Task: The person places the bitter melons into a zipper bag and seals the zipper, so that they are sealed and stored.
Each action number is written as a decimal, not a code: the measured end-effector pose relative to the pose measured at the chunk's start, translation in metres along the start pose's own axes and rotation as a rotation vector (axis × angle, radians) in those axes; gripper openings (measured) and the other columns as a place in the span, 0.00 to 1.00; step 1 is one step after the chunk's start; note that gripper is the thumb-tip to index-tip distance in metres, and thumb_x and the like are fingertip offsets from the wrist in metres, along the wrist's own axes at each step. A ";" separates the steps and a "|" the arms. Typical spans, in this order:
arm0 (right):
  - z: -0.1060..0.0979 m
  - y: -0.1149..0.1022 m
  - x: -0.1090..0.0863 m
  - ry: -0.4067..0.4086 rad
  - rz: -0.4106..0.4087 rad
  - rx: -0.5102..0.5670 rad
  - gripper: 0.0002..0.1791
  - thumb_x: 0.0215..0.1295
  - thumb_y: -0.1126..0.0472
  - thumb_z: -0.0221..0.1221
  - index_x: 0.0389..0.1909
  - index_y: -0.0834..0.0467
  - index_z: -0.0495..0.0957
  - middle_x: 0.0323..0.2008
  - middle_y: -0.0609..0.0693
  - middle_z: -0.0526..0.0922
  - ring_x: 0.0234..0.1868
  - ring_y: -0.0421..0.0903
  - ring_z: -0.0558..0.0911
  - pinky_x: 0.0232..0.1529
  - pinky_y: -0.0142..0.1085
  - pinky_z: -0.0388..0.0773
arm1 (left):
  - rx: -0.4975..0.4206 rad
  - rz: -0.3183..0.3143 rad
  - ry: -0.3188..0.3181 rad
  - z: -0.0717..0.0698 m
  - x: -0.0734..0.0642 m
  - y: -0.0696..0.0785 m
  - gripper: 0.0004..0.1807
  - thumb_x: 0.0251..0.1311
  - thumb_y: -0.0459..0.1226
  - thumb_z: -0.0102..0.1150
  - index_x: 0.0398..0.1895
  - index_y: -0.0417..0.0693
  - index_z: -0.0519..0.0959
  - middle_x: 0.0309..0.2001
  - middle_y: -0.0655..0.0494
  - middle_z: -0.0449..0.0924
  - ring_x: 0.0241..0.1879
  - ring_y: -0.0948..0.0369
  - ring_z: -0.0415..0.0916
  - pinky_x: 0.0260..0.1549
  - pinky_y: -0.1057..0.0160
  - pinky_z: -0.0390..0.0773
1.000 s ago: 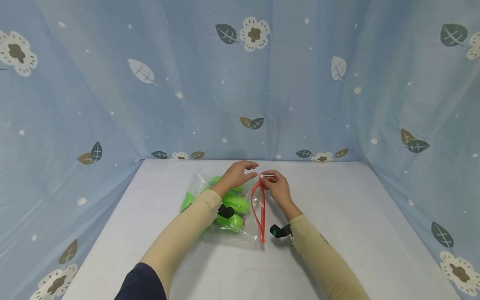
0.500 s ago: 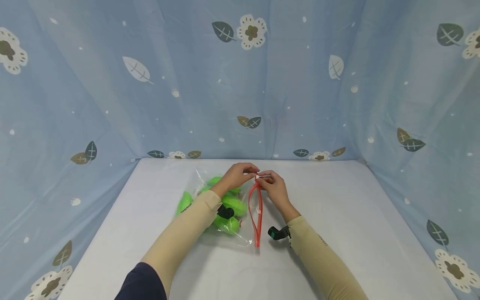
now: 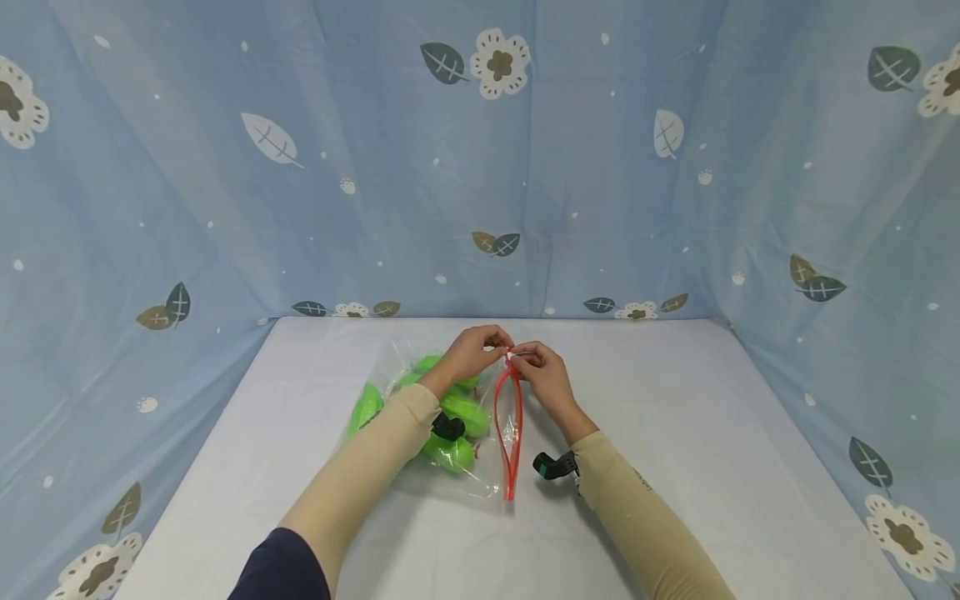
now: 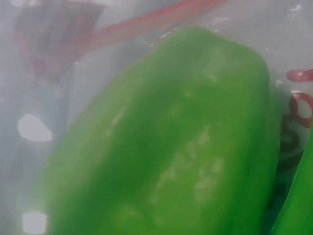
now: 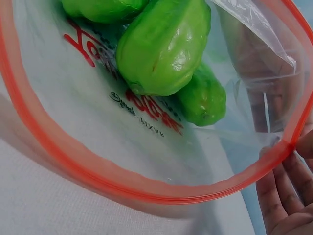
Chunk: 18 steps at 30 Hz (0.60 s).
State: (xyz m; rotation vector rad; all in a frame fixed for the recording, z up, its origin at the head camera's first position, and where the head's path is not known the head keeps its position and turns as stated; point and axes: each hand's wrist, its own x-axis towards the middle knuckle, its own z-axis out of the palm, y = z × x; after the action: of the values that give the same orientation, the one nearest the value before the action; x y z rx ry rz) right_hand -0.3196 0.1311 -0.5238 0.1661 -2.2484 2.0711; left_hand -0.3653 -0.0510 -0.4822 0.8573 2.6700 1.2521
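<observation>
A clear zip bag [image 3: 480, 489] with a red zip strip [image 3: 517, 421] lies on the table, its mouth facing right. Inside are several bright green, furrowed chayotes [image 3: 465, 414]. My right hand [image 3: 546, 372] pinches the strip's far end, by a small white piece [image 3: 511, 357]. Just left of it, my left hand [image 3: 472, 350] holds the same far corner between bent fingers and thumb. Below the hands the strip gapes in a narrow loop. One chayote [image 4: 186, 137] fills the left wrist view through plastic. In the right wrist view, fingers [image 5: 266, 196] lie behind the red rim [image 5: 146, 193].
A white cloth-covered table [image 3: 675, 433] spreads around the bag. Blue patterned curtain [image 3: 375, 167] hangs behind it and on both sides. A small black wrist camera [image 3: 553, 466] hangs below the right wrist. Red and dark print [image 5: 146, 110] marks the bag.
My left hand has closed in on the strip's far corner and its fingers have bent onto it. The bag and right hand sit slightly farther left in the view, which has itself shifted a little.
</observation>
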 end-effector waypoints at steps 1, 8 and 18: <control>0.000 0.000 0.000 0.005 0.003 -0.001 0.11 0.72 0.62 0.63 0.50 0.63 0.81 0.41 0.56 0.87 0.39 0.42 0.85 0.42 0.36 0.86 | 0.002 0.007 0.006 0.001 0.000 0.000 0.06 0.73 0.35 0.58 0.47 0.50 0.83 0.45 0.56 0.84 0.54 0.56 0.80 0.60 0.54 0.77; 0.002 -0.001 0.001 0.034 0.033 0.003 0.10 0.70 0.65 0.63 0.48 0.66 0.81 0.38 0.56 0.86 0.37 0.41 0.85 0.40 0.34 0.85 | 0.004 0.016 0.043 0.009 0.001 -0.001 0.05 0.73 0.32 0.56 0.45 0.49 0.81 0.44 0.56 0.83 0.53 0.56 0.81 0.58 0.53 0.78; 0.003 -0.008 -0.007 0.006 0.078 -0.013 0.11 0.70 0.66 0.62 0.48 0.67 0.81 0.36 0.56 0.86 0.36 0.41 0.84 0.50 0.54 0.83 | 0.009 -0.005 0.110 0.010 0.000 0.001 0.05 0.71 0.31 0.58 0.46 0.45 0.80 0.41 0.55 0.83 0.50 0.55 0.81 0.56 0.53 0.79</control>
State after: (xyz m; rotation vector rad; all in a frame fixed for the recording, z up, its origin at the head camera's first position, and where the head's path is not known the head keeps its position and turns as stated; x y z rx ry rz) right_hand -0.3119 0.1276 -0.5175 0.0724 -2.3005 2.0909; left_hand -0.3618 -0.0435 -0.4878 0.8052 2.7623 1.3246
